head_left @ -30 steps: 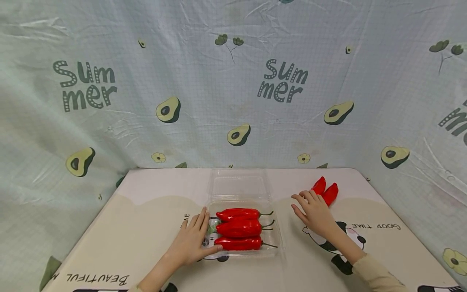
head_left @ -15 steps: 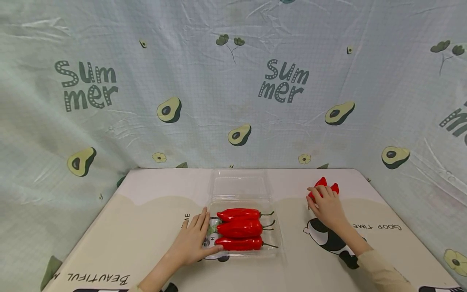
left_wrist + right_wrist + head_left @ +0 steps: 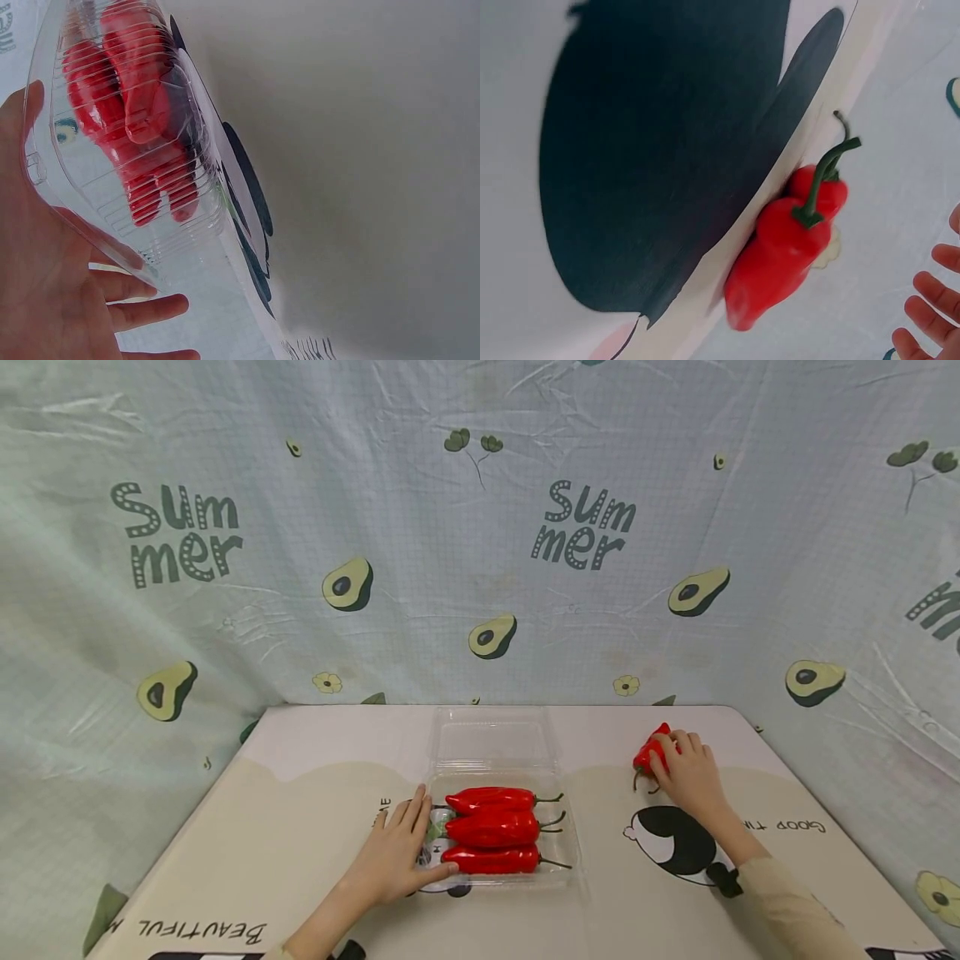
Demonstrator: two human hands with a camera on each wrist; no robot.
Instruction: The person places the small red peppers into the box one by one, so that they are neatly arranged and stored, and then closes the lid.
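Note:
Several red chili peppers [image 3: 491,829] with dark stems lie side by side in a clear plastic clamshell box [image 3: 558,881]. My left hand [image 3: 393,852] rests along the left side of that box, fingers fairly straight. In the left wrist view the box's ribbed wall [image 3: 135,169] stands beside the spread left hand [image 3: 67,277]. At the back right, my right hand [image 3: 688,777] is over two more red peppers [image 3: 651,756], partly covering them in the head view. The right wrist view has the green-stemmed pepper pair [image 3: 780,255], with the right hand's relaxed fingers [image 3: 934,296] apart from them.
The box's clear lid [image 3: 491,739] lies folded back towards the rear edge. A printed table mat [image 3: 300,827] carries panda drawings and lettering. Behind it hangs a pale curtain [image 3: 420,527] with avocado prints.
My right hand has moved right across the two loose peppers, exposing the left one and its stem. The left hand and the box have stayed in place.

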